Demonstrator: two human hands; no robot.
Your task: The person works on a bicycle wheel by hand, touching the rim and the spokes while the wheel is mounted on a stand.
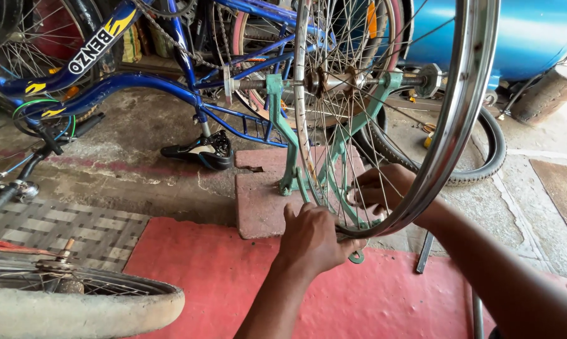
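wheel rim (pixel 465 100) between both hands (pixel 311 235)

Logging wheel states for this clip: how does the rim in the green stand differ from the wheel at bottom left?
The rim is bare shiny metal with no tyre, upright in the green stand, gripped by the left hand. The wheel wears a pale dusty tyre, and no hand touches it. Both have wire spokes.

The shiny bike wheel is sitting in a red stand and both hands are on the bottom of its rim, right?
Not quite: the stand is green, not red, as the head view shows. The shiny wheel does sit in it, and the left hand and right hand are at the bottom of its rim.
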